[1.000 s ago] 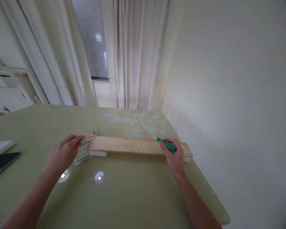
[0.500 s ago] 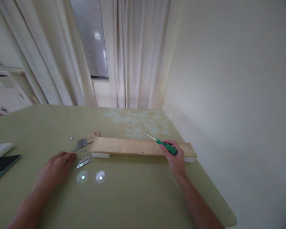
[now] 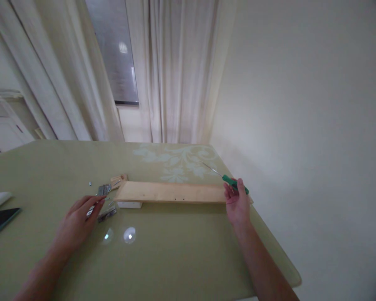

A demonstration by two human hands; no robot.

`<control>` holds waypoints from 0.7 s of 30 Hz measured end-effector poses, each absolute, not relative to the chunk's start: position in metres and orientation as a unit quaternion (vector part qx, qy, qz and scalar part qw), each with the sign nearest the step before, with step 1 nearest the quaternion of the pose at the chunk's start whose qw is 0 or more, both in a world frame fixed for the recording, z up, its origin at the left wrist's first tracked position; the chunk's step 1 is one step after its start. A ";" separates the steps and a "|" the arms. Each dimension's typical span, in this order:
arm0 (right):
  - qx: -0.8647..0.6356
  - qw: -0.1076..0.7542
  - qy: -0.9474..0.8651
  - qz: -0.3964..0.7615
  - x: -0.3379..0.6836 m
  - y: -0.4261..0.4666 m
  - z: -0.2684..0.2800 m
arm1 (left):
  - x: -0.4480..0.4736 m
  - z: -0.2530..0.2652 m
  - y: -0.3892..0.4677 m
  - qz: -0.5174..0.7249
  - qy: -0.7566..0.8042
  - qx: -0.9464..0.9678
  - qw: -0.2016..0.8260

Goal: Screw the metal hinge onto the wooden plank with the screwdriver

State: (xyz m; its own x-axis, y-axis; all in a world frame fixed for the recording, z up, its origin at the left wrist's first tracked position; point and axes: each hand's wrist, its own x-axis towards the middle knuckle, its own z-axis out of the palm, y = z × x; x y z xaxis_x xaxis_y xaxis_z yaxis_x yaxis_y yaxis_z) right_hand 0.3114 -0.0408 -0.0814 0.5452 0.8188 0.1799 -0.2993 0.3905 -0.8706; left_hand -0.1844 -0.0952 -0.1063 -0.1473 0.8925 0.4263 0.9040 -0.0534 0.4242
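Observation:
My left hand (image 3: 78,217) hovers low over the table with thumb and forefinger pinched together; what is between the tips is too small to make out. A bit of shiny metal (image 3: 90,212) shows between its thumb and fingers. Beside the fingertips lie a metal hinge (image 3: 107,214) and another hinge (image 3: 104,189), with thin screws nearby. My right hand (image 3: 239,207) is turned palm up and grips a green-handled screwdriver (image 3: 230,182), its shaft pointing up and left. Under it lies a long wooden board (image 3: 163,192) with two small dark holes near the front edge.
A white block (image 3: 130,205) supports the board's left end. Small wooden pieces (image 3: 118,180) lie behind that end, and a tiny metal part (image 3: 90,184) sits farther left. A dark flat device (image 3: 1,221) lies at the left. The wall (image 3: 316,167) borders the table's right side.
My right hand has moved right and rolled palm up, carrying the screwdriver. My left fingertips have risen slightly and moved right towards the hinges. The view has shifted a little.

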 end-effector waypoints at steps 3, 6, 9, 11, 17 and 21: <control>-0.402 0.765 -0.330 0.380 0.311 -0.042 -0.078 | -0.179 -0.101 -0.094 -0.351 -0.672 -0.651 0.008; -0.394 0.711 -0.395 0.429 0.296 -0.051 -0.077 | -0.163 -0.093 -0.093 -0.390 -0.655 -0.645 -0.055; -0.377 0.620 -0.493 0.480 0.270 -0.068 -0.077 | -0.121 -0.086 -0.101 -0.395 -0.593 -0.666 -0.218; -0.359 0.551 -0.566 0.496 0.254 -0.081 -0.078 | -0.081 -0.084 -0.111 -0.388 -0.539 -0.679 -0.312; -0.324 0.412 -0.735 0.431 0.232 -0.105 -0.082 | 0.024 -0.099 -0.132 -0.403 -0.400 -0.693 -0.444; -0.311 0.376 -0.768 0.414 0.235 -0.101 -0.084 | 0.033 -0.104 -0.132 -0.492 -0.447 -0.641 -0.384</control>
